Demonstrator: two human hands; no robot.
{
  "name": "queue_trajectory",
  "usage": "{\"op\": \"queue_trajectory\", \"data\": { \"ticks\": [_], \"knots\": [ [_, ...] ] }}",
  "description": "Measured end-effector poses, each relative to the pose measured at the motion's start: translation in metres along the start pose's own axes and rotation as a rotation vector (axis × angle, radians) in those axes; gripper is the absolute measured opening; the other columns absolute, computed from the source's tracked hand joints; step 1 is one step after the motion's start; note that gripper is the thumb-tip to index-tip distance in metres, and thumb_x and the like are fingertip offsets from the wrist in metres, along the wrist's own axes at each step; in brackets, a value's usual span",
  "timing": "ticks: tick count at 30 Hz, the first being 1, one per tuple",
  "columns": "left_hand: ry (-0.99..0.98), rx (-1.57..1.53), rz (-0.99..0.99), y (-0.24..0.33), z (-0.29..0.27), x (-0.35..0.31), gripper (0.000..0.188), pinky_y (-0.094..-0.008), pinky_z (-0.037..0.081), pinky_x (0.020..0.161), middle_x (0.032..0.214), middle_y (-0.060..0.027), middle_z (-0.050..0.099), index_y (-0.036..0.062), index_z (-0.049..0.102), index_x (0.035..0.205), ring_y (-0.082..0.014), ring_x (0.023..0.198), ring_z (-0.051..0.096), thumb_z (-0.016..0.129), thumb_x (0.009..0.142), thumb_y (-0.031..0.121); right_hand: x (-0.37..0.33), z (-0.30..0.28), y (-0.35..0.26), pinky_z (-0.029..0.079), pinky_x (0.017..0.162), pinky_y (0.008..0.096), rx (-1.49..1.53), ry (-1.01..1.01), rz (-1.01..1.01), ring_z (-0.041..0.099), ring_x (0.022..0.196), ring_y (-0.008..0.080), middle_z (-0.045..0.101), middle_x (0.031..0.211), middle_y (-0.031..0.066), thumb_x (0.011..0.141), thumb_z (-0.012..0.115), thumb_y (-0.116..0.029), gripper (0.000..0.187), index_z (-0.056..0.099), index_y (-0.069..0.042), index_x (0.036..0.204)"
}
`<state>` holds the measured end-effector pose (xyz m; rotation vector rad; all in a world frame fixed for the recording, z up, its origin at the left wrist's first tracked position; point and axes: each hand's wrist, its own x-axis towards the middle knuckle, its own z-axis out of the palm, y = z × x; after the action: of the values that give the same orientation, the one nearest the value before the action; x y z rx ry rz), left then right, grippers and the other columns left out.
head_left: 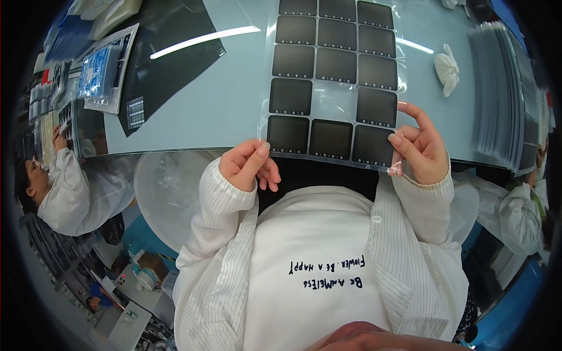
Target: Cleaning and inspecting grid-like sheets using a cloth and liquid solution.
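Observation:
A clear plastic sheet carries rows of dark rounded-corner panels, three across. In the middle of the second row from the near edge, only bare film shows. My left hand pinches the sheet's near left corner between thumb and fingers. At the near right corner, my right hand grips the edge, its thumb on top and index finger stretched along the side. The sheet's near edge reaches past the table edge toward me, and its far end runs out of view.
The pale table bears a black sheet and a blue packet at left. A crumpled white bundle lies at right, beside a tall stack of clear sheets. Co-workers in white sit at both sides.

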<state>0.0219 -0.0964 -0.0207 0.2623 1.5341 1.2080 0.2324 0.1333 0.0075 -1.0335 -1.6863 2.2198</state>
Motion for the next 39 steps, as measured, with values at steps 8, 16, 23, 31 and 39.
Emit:
{"op": "queue_trajectory", "data": {
  "ticks": [8,16,23,31,39],
  "knots": [
    [0.036,-0.01,0.164,-0.01,-0.026,-0.017,0.023,-0.0217,0.043,0.047,0.066,-0.0104,0.063,0.0008,0.055,0.087,-0.0173,0.052,0.061,0.046,0.096,0.021,-0.001,0.016,-0.007,0.046,0.046,0.0193,-0.078,-0.046,0.083,0.059,0.052,0.0112,0.059,0.071,0.0059,0.083,0.057,0.006,0.054,0.034,0.002,0.131],
    [0.573,-0.041,0.271,-0.009,-0.138,-0.067,0.025,-0.0269,0.048,0.044,0.068,-0.0119,0.063,0.0019,0.054,0.089,-0.018,0.047,0.06,0.048,0.097,0.026,0.005,0.038,-0.006,0.048,0.059,0.018,-0.546,-0.388,0.008,0.061,0.063,0.0079,0.065,0.085,0.0074,0.07,0.077,-0.005,0.058,0.052,-0.001,0.122],
    [0.713,-0.165,0.329,-0.021,-0.189,-0.035,0.024,-0.0252,0.043,0.038,0.068,-0.0114,0.062,0.0032,0.052,0.091,-0.0177,0.043,0.057,0.048,0.097,0.026,-0.007,0.047,-0.034,0.049,0.057,0.0199,-0.609,-0.397,-0.541,0.062,0.061,0.0114,0.066,0.086,0.0084,0.078,0.073,-0.034,0.05,0.06,0.002,0.11],
    [0.581,0.06,0.182,0.03,-0.184,-0.025,0.027,-0.0242,0.038,0.033,0.055,-0.0066,0.055,0.0067,0.051,0.082,-0.0146,0.034,0.047,0.045,0.097,0.028,-0.039,0.047,-0.101,0.05,0.049,0.028,0.352,-0.876,-0.551,0.064,0.06,0.0228,0.065,0.087,0.0173,0.098,0.039,-0.038,0.032,0.043,-0.007,0.103],
    [0.603,0.215,0.045,0.002,-0.193,-0.035,0.031,-0.0231,0.036,0.034,0.053,-0.0051,0.054,0.0057,0.052,0.077,-0.0127,0.035,0.048,0.045,0.097,0.029,-0.043,0.05,-0.082,0.05,0.05,0.0294,0.694,-1.106,-0.635,0.064,0.06,0.0255,0.064,0.086,0.0192,0.099,0.034,-0.033,0.03,0.044,-0.005,0.105]
  ]
}}
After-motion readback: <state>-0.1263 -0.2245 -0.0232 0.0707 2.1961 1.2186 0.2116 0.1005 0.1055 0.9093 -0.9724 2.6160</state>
